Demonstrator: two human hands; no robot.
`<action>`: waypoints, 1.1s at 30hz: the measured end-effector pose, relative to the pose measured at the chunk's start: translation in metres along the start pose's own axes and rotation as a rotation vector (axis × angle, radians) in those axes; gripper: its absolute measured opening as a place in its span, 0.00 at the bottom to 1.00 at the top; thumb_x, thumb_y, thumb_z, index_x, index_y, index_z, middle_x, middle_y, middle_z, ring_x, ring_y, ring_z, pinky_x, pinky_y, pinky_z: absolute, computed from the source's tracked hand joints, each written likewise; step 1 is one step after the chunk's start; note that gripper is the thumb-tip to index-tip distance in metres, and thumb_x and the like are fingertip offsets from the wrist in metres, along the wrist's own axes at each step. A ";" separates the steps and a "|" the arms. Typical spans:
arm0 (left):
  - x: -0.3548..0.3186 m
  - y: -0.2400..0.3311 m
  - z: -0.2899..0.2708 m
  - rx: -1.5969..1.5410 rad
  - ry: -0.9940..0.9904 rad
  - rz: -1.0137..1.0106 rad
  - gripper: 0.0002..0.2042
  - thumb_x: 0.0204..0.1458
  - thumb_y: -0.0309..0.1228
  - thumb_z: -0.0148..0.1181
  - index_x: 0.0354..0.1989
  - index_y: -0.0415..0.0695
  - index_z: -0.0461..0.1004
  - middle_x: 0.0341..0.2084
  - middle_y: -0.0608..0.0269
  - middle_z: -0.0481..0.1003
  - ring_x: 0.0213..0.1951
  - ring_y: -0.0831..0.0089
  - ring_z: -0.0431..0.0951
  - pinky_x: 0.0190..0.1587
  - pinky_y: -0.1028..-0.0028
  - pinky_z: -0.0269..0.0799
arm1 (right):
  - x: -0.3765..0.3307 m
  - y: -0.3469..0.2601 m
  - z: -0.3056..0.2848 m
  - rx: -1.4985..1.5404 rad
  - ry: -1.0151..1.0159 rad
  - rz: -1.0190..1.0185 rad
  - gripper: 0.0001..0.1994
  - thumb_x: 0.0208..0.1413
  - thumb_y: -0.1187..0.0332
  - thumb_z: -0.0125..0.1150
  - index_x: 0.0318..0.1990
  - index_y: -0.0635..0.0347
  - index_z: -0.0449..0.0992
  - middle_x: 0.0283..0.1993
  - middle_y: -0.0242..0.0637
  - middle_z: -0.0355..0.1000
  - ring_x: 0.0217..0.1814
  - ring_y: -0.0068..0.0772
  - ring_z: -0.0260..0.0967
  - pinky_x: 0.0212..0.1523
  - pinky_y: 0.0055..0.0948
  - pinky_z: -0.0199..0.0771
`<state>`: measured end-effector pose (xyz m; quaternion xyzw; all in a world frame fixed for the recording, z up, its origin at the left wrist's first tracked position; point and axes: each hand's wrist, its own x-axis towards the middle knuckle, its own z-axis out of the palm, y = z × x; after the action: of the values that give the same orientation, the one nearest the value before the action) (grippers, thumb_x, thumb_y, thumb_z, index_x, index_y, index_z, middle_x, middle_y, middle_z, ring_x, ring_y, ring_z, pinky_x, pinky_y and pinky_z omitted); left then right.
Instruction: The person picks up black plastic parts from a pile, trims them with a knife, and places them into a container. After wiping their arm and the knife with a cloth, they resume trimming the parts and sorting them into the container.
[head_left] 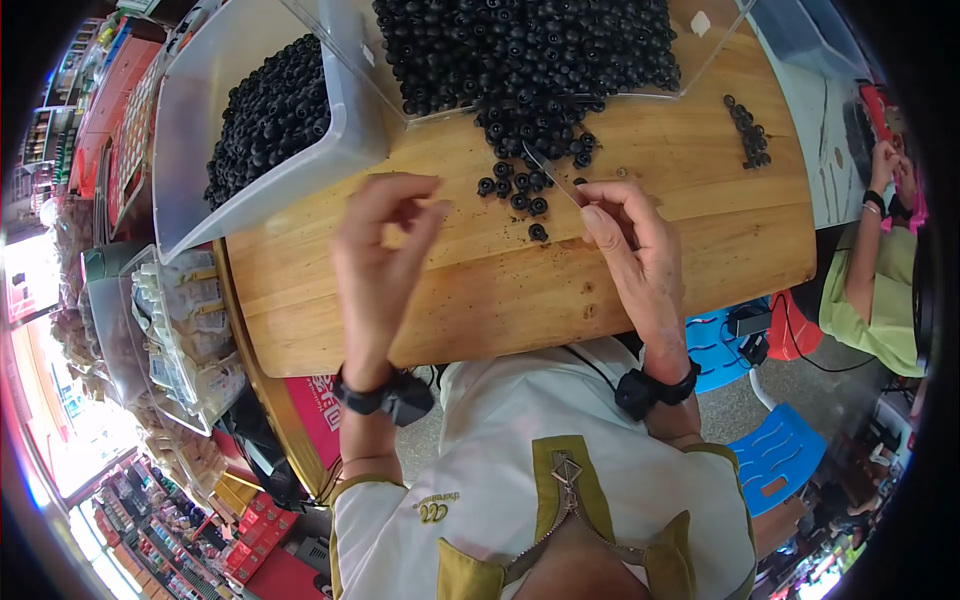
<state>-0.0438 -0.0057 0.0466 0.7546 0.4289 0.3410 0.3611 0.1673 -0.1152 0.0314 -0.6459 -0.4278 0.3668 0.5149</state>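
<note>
My right hand [643,250] grips a small knife [546,168] with a narrow pointed blade. The blade's tip reaches the front of a heap of small, round, black ring-like pieces [530,115]. To the left, my left hand [378,240] is raised over the wooden table [480,320], its thumb apart from the curled fingers and nothing visible between them. Several loose black pieces [520,190] lie between my hands, with a single piece [538,232] nearer to me. The heap spills from a clear tray [685,85] at the far side.
A translucent bin [350,140] of black pieces stands at the left. A small row of pieces [748,132] lies far right. Beyond the table's right edge are blue stools [775,455] and another person in a light green top [880,300]. A clear box of packets [190,330] sits at left.
</note>
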 end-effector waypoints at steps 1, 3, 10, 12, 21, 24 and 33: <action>0.000 -0.002 0.012 0.058 -0.085 -0.037 0.10 0.49 0.19 0.65 0.41 0.38 0.77 0.33 0.65 0.75 0.38 0.79 0.76 0.39 0.81 0.70 | -0.001 -0.001 0.001 0.001 -0.002 0.000 0.11 0.64 0.67 0.57 0.48 0.64 0.74 0.35 0.30 0.73 0.34 0.16 0.65 0.37 0.17 0.66; 0.004 -0.012 0.031 0.095 -0.092 -0.056 0.11 0.48 0.21 0.66 0.41 0.38 0.77 0.32 0.64 0.74 0.36 0.79 0.76 0.37 0.80 0.70 | -0.002 -0.002 -0.001 -0.007 -0.022 0.020 0.11 0.64 0.67 0.57 0.48 0.64 0.74 0.36 0.30 0.74 0.33 0.16 0.66 0.37 0.17 0.67; 0.009 -0.029 0.051 0.154 -0.073 -0.038 0.11 0.47 0.21 0.66 0.40 0.37 0.76 0.32 0.57 0.73 0.31 0.68 0.79 0.34 0.76 0.75 | -0.005 0.001 -0.003 0.056 -0.050 0.035 0.10 0.64 0.69 0.57 0.48 0.64 0.73 0.36 0.29 0.75 0.31 0.14 0.64 0.33 0.17 0.65; 0.011 -0.020 0.048 0.163 -0.093 -0.042 0.12 0.48 0.20 0.66 0.42 0.37 0.75 0.33 0.58 0.74 0.32 0.70 0.79 0.36 0.76 0.75 | -0.004 -0.003 -0.004 0.027 -0.115 0.030 0.11 0.63 0.70 0.58 0.50 0.64 0.73 0.36 0.29 0.75 0.30 0.14 0.63 0.31 0.16 0.64; -0.021 -0.006 0.024 -0.759 -0.152 -0.254 0.14 0.54 0.21 0.63 0.49 0.35 0.75 0.40 0.63 0.78 0.40 0.77 0.78 0.46 0.79 0.74 | -0.004 -0.014 0.020 0.014 -0.258 -0.146 0.24 0.58 0.72 0.62 0.63 0.55 0.69 0.42 0.36 0.76 0.30 0.22 0.67 0.35 0.23 0.73; -0.025 -0.004 0.021 -0.785 -0.155 -0.192 0.13 0.55 0.18 0.60 0.49 0.35 0.74 0.42 0.64 0.77 0.43 0.78 0.77 0.50 0.76 0.75 | -0.006 -0.013 0.026 -0.007 -0.255 -0.242 0.24 0.58 0.72 0.63 0.63 0.56 0.69 0.45 0.38 0.76 0.32 0.24 0.70 0.36 0.24 0.74; -0.036 -0.012 0.016 -0.856 -0.096 -0.200 0.13 0.54 0.22 0.64 0.48 0.35 0.75 0.42 0.65 0.77 0.44 0.79 0.76 0.48 0.78 0.74 | -0.011 -0.021 0.032 -0.027 -0.255 -0.306 0.22 0.56 0.74 0.64 0.59 0.58 0.72 0.44 0.39 0.77 0.34 0.26 0.74 0.36 0.25 0.75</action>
<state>-0.0501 -0.0376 0.0216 0.5068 0.3028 0.4159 0.6918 0.1309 -0.1117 0.0455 -0.5284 -0.5877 0.3576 0.4975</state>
